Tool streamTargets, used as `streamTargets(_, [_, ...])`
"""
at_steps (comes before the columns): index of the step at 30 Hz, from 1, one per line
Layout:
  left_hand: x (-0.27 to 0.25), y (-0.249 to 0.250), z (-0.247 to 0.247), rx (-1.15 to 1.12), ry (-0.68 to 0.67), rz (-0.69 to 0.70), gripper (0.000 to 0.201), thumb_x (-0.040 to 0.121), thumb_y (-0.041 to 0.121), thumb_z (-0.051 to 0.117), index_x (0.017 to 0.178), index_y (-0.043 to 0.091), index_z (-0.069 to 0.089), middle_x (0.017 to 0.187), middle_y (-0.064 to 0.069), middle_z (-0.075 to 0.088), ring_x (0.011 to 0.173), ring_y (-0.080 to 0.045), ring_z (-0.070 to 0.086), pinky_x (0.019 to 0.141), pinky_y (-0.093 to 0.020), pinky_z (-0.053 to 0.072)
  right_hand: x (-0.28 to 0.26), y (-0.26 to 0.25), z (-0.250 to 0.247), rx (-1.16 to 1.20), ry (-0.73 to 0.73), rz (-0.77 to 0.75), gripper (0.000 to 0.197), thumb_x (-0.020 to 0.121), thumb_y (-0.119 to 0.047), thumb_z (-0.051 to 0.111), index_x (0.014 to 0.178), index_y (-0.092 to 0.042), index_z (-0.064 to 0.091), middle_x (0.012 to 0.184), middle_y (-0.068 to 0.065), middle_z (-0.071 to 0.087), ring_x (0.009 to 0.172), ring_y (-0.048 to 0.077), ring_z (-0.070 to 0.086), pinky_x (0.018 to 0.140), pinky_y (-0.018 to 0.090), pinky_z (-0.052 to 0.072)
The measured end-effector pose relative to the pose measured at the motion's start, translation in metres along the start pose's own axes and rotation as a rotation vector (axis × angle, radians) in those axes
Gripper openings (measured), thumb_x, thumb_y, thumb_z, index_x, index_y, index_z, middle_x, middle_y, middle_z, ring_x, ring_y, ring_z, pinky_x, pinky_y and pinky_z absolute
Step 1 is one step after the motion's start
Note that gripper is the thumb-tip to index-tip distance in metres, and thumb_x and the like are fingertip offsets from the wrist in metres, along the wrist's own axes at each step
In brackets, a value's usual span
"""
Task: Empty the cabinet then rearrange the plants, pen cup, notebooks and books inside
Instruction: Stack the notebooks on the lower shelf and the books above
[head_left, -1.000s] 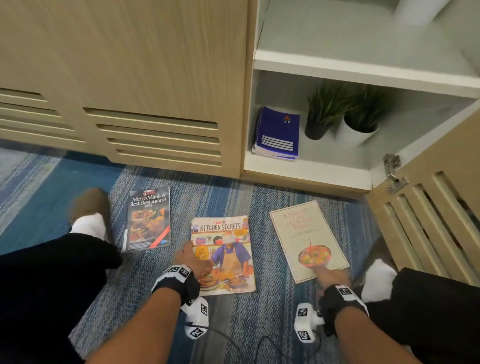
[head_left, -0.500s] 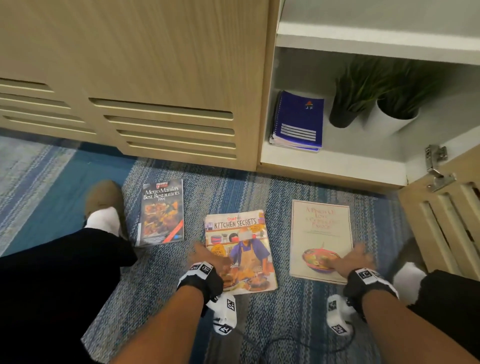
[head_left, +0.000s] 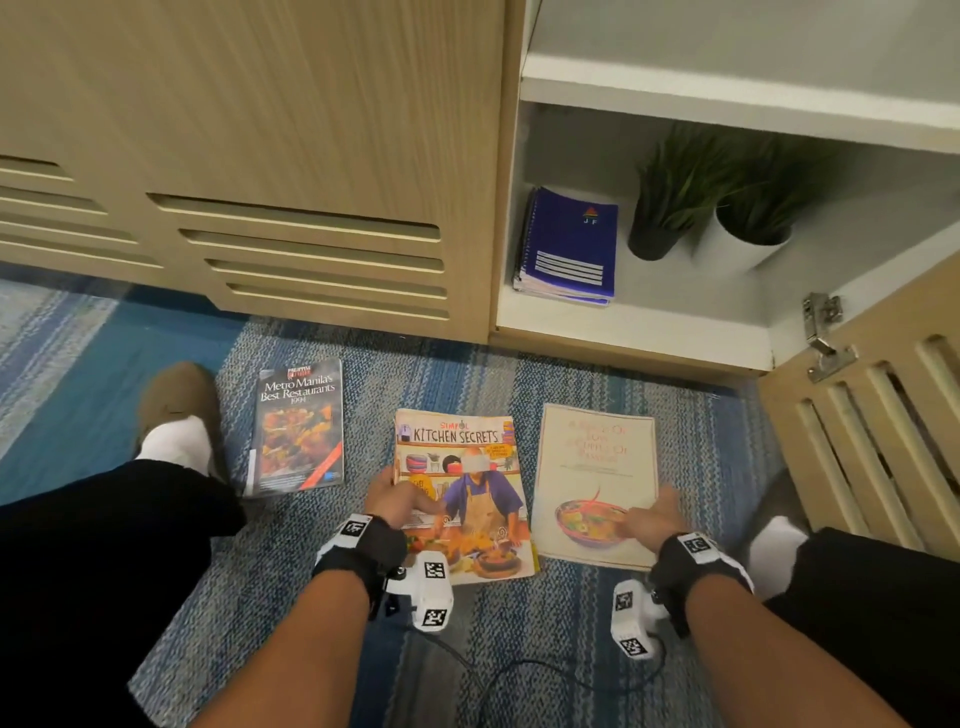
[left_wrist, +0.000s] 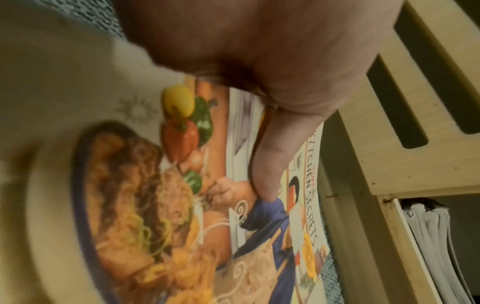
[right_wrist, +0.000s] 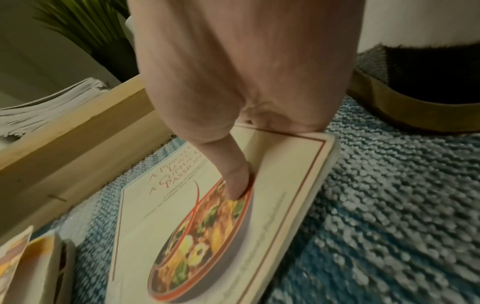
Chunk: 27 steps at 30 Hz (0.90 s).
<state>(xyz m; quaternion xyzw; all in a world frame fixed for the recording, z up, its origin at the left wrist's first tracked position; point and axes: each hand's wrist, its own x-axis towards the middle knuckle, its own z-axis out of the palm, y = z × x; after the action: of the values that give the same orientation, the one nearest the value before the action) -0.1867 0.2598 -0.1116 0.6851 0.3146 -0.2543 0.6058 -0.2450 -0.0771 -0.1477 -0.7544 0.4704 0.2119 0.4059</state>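
Three cookbooks lie face up on the striped blue carpet (head_left: 519, 649). The left hand (head_left: 397, 501) grips the left edge of the "Simpol Kitchen Secrets" book (head_left: 467, 467), thumb on its cover. The right hand (head_left: 649, 519) presses its thumb on the bowl picture of the cream cookbook (head_left: 592, 457), which reads "A Cupful… Passion". Whether its fingers hook the edge, I can't tell. The "Metro Manila's Best Restaurants 1994" book (head_left: 300, 421) lies leftmost, apart from both hands. The blue "JF" notebooks (head_left: 571, 249) sit on the cabinet's bottom shelf (head_left: 649, 322) beside a dark-potted plant (head_left: 670, 208) and a white-potted plant (head_left: 748, 234).

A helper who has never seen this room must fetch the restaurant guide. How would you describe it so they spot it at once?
In front of the wooden cabinet, three books lie in a row on the blue striped carpet. The restaurant guide is the leftmost, beside a brown shoe. It alone has a dark cover with white lettering, and no hand touches it.
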Motion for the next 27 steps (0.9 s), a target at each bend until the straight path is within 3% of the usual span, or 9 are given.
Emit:
streamTargets(3, [0.000, 0.009, -0.007, 0.037, -0.100, 0.038, 0.052, 0.048, -0.002, 0.086, 0.097, 0.006, 0.072, 0.104, -0.015, 0.072, 0.097, -0.031, 0.067, 0.087, -0.039, 0.052, -0.006, 0.002, 0.019, -0.115, -0.072, -0.059, 0.066, 0.073, 0.008, 0.073, 0.127, -0.008, 0.039, 0.114, 0.009, 0.060, 0.113, 0.032, 0.060, 0.097, 0.036, 0.049])
streamTargets(5, [0.007, 0.013, -0.008, 0.029, -0.199, 0.020, 0.079, 0.029, 0.017, 0.096, 0.103, 0.005, 0.072, 0.111, -0.018, 0.071, 0.106, -0.039, 0.066, 0.097, -0.052, 0.050, -0.017, 0.001, 0.026, -0.140, -0.087, -0.087, 0.057, 0.078, 0.005, 0.067, 0.117, -0.020, 0.035, 0.105, 0.006, 0.058, 0.105, 0.029, 0.059, 0.090, 0.033, 0.047])
streamTargets(9, [-0.028, 0.044, 0.006, -0.072, -0.466, -0.020, 0.034, 0.055, -0.003, 0.076, 0.090, 0.001, 0.074, 0.080, -0.013, 0.075, 0.066, -0.027, 0.072, 0.067, -0.032, 0.055, -0.023, -0.002, 0.036, 0.062, -0.255, -0.134, 0.048, 0.078, 0.001, 0.068, 0.119, -0.017, 0.051, 0.110, 0.009, 0.069, 0.100, 0.029, 0.066, 0.087, 0.041, 0.058])
streamTargets(12, [-0.041, 0.052, 0.023, -0.110, -0.552, -0.036, 0.023, 0.065, -0.010, 0.064, 0.084, -0.001, 0.074, 0.075, -0.014, 0.074, 0.060, -0.025, 0.070, 0.059, -0.028, 0.056, -0.040, -0.006, 0.041, 0.422, -0.478, 0.019, 0.015, 0.095, -0.007, 0.055, 0.102, -0.010, 0.068, 0.088, 0.015, 0.072, 0.074, 0.029, 0.072, 0.060, 0.033, 0.060])
streamTargets(14, [-0.033, 0.042, 0.033, -0.031, -0.478, -0.005, 0.036, 0.063, -0.013, 0.068, 0.098, -0.003, 0.071, 0.091, -0.018, 0.074, 0.077, -0.029, 0.072, 0.074, -0.037, 0.058, -0.054, -0.007, 0.043, 0.601, -0.628, 0.146, 0.044, 0.102, -0.039, 0.043, 0.092, -0.007, 0.072, 0.084, 0.019, 0.071, 0.070, 0.032, 0.072, 0.061, 0.035, 0.061])
streamTargets(17, [-0.016, 0.022, 0.038, 0.325, -0.333, 0.017, 0.031, 0.068, -0.007, 0.073, 0.097, 0.004, 0.071, 0.089, -0.009, 0.076, 0.079, -0.025, 0.072, 0.075, -0.036, 0.056, -0.057, -0.002, 0.047, 0.721, -0.800, 0.150, 0.092, 0.090, -0.075, 0.022, 0.112, 0.000, 0.070, 0.101, 0.023, 0.069, 0.083, 0.033, 0.071, 0.077, 0.039, 0.057])
streamTargets(20, [0.001, 0.001, 0.023, 0.767, -0.184, 0.021, 0.038, 0.067, 0.013, 0.076, 0.105, 0.020, 0.070, 0.099, -0.002, 0.074, 0.091, -0.021, 0.069, 0.070, -0.026, 0.054, -0.045, 0.006, 0.060, 0.473, -0.697, 0.119, 0.088, 0.079, -0.087, 0.043, 0.122, -0.015, 0.069, 0.113, 0.013, 0.074, 0.101, 0.029, 0.071, 0.089, 0.042, 0.056])
streamTargets(23, [0.014, -0.007, 0.010, 0.598, -0.140, 0.021, 0.027, 0.070, 0.008, 0.076, 0.094, 0.020, 0.072, 0.085, 0.000, 0.074, 0.081, -0.020, 0.065, 0.056, -0.022, 0.044, -0.033, 0.010, 0.073, 0.251, -0.557, 0.027, 0.071, 0.072, -0.069, 0.076, 0.120, -0.018, 0.068, 0.118, 0.007, 0.074, 0.104, 0.025, 0.070, 0.083, 0.038, 0.057])
streamTargets(27, [0.029, 0.013, -0.023, 0.694, 0.260, 0.202, 0.030, 0.076, 0.019, 0.074, 0.105, 0.015, 0.069, 0.106, -0.011, 0.067, 0.106, -0.032, 0.060, 0.089, -0.031, 0.046, -0.026, 0.012, 0.090, 0.267, -0.430, -0.095, 0.036, 0.080, -0.020, 0.084, 0.112, -0.008, 0.073, 0.104, 0.010, 0.078, 0.083, 0.024, 0.074, 0.067, 0.034, 0.056])
